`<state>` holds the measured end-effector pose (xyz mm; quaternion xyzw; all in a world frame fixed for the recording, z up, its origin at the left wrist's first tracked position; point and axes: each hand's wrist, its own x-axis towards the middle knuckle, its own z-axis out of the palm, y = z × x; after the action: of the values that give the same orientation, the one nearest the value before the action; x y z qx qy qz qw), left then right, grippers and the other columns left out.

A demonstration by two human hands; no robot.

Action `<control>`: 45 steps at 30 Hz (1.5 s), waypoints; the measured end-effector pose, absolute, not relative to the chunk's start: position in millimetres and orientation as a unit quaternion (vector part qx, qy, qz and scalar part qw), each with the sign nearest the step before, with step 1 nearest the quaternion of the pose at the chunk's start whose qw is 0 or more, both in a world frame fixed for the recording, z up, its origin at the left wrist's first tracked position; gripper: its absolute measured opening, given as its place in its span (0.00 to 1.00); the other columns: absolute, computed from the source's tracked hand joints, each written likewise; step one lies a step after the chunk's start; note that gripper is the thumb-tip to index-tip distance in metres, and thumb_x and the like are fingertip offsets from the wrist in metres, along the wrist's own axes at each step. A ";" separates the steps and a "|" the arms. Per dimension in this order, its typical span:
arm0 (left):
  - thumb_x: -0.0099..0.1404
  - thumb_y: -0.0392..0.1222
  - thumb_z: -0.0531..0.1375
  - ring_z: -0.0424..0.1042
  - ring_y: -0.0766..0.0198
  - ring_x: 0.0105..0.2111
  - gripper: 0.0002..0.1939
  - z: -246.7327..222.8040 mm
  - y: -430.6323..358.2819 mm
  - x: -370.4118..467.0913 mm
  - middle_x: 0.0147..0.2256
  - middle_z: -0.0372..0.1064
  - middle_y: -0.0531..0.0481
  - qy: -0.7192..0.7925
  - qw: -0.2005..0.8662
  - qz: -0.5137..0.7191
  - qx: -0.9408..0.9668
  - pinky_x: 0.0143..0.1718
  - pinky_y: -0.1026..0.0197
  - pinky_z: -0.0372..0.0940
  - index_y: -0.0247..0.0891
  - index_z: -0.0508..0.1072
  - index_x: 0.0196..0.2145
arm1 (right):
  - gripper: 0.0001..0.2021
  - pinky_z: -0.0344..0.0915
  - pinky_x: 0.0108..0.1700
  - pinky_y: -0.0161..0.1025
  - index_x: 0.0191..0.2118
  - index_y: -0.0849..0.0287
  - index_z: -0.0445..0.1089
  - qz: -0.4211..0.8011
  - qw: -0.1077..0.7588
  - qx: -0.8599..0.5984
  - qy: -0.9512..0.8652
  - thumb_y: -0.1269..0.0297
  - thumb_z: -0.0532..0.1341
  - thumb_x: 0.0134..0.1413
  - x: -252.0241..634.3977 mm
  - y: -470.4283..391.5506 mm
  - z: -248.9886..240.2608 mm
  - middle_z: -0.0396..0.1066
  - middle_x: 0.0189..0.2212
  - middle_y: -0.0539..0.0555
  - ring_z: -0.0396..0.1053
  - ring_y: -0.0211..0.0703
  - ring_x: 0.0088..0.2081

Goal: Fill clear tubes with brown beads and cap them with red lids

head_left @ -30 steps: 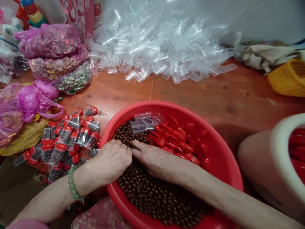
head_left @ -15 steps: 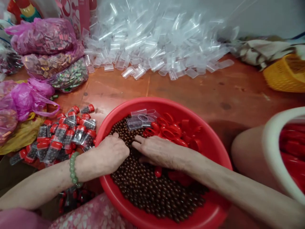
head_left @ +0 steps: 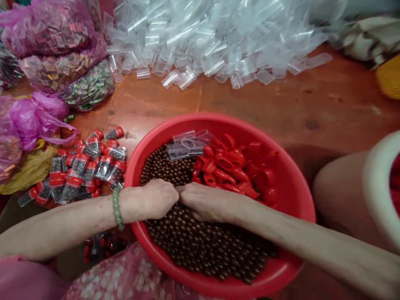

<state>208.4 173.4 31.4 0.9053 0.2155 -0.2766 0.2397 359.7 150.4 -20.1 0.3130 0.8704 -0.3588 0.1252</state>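
A round red basin [head_left: 215,118] holds small shiny brown balls [head_left: 196,246], a few clear plastic tubes [head_left: 184,151] and a heap of red plastic caps [head_left: 226,162]. Over the balls, my left hand [head_left: 156,199] is closed, with a green bead bracelet [head_left: 116,208] at the wrist. My right hand [head_left: 211,201] meets it from the other side, fingers curled inward just below the caps. The two hands touch at the fingers. Whatever they hold is hidden behind the knuckles.
Filled tubes with red caps [head_left: 90,162] lie left of the basin. Pink bags of small packets [head_left: 56,33] are stacked at far left. A large pile of clear tubes [head_left: 193,50] covers the back. At right stands a pale bucket [head_left: 371,187] with red contents.
My right hand has moved against my left and its fingers have curled in. A red cap near its thumb is no longer visible. The view has tilted down slightly.
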 end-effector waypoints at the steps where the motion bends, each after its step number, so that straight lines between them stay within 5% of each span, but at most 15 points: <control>1: 0.61 0.26 0.55 0.75 0.58 0.34 0.10 32.4 173.9 208.1 0.35 0.77 0.41 0.209 0.256 -0.280 0.901 0.35 0.62 0.68 0.28 0.77 0.34 | 0.10 0.65 0.36 0.34 0.31 0.62 0.72 -0.377 0.124 0.313 0.863 0.80 0.59 0.41 362.3 149.1 -18.2 0.75 0.30 0.56 0.72 0.42 0.33; 6: 0.55 0.28 0.58 0.73 0.61 0.30 0.07 30.8 182.3 203.5 0.30 0.75 0.45 0.217 0.328 -0.262 0.881 0.29 0.64 0.65 0.30 0.75 0.32 | 0.08 0.64 0.35 0.34 0.34 0.62 0.69 -0.421 0.102 0.365 0.824 0.75 0.60 0.44 377.9 145.5 -2.0 0.74 0.33 0.54 0.71 0.42 0.34; 10: 0.55 0.29 0.60 0.71 0.60 0.36 0.09 28.1 181.8 187.0 0.34 0.73 0.48 0.272 0.412 -0.113 0.862 0.38 0.61 0.66 0.34 0.71 0.36 | 0.03 0.63 0.36 0.35 0.33 0.60 0.64 -0.425 0.030 0.418 0.802 0.68 0.59 0.53 386.4 140.1 8.8 0.71 0.33 0.54 0.69 0.41 0.33; 16: 0.56 0.32 0.65 0.68 0.59 0.45 0.17 35.8 167.6 163.1 0.43 0.71 0.48 0.344 0.485 0.029 0.803 0.49 0.57 0.63 0.36 0.69 0.44 | 0.05 0.61 0.34 0.35 0.33 0.59 0.64 -0.405 -0.052 0.400 0.820 0.70 0.53 0.59 377.6 135.5 -2.8 0.69 0.30 0.53 0.66 0.38 0.30; 25: 0.57 0.30 0.64 0.71 0.63 0.45 0.18 38.5 158.2 160.9 0.42 0.71 0.50 0.365 0.689 0.161 0.605 0.49 0.60 0.65 0.37 0.69 0.44 | 0.10 0.65 0.38 0.37 0.44 0.62 0.67 -0.398 -0.023 0.419 0.816 0.73 0.56 0.55 356.7 126.2 -9.3 0.72 0.38 0.58 0.71 0.42 0.37; 38: 0.55 0.32 0.64 0.72 0.63 0.44 0.17 33.3 150.1 174.1 0.41 0.70 0.49 0.405 0.713 0.235 0.522 0.50 0.59 0.67 0.36 0.69 0.44 | 0.13 0.67 0.43 0.38 0.47 0.61 0.65 -0.365 0.001 0.453 0.814 0.75 0.52 0.58 360.9 119.8 10.4 0.70 0.41 0.58 0.71 0.42 0.41; 45: 0.57 0.30 0.62 0.72 0.63 0.47 0.17 31.7 149.3 172.6 0.46 0.72 0.47 0.374 0.743 0.232 0.504 0.53 0.58 0.65 0.37 0.70 0.45 | 0.19 0.66 0.30 0.35 0.49 0.61 0.67 -0.147 0.178 0.519 0.823 0.81 0.49 0.56 365.2 137.1 12.3 0.68 0.49 0.65 0.74 0.44 0.35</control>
<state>172.6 149.3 31.7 0.5039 0.3741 0.2315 0.7433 365.2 137.1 12.3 0.5192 0.8229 -0.1474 0.1776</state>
